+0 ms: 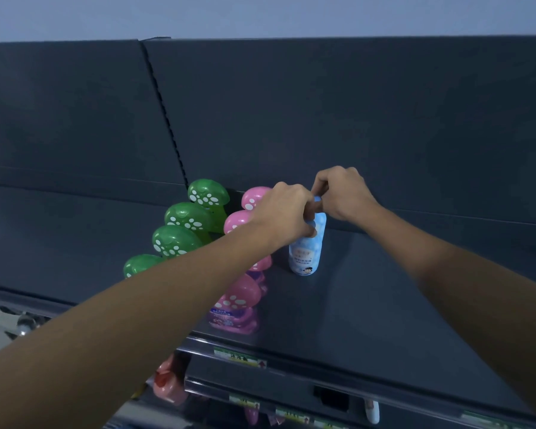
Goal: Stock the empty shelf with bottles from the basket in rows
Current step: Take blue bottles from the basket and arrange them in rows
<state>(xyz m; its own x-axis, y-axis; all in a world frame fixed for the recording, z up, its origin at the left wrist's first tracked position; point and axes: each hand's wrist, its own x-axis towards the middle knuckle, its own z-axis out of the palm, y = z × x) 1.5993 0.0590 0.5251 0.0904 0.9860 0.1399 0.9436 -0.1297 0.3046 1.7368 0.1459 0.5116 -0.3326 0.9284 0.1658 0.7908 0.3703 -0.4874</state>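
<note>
Both the left hand (280, 209) and right hand (342, 193) grasp the upright blue bottle (307, 249) on the shelf (384, 298) (third row's start), and a careless sideways release could topple the pink bottles (240, 294) just left.

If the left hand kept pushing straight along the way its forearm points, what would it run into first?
The blue bottle: the left hand is already on its upper part. Beyond that, the right hand at the cap, then probably the shelf's back panel; depth is unclear.

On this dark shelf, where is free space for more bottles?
Free: the dark shelf right of the light blue bottle, and the strip in front of it to the shelf edge. Crowded: the left, where green mushroom-cap bottles and pink mushroom-cap bottles stand in rows.
</note>
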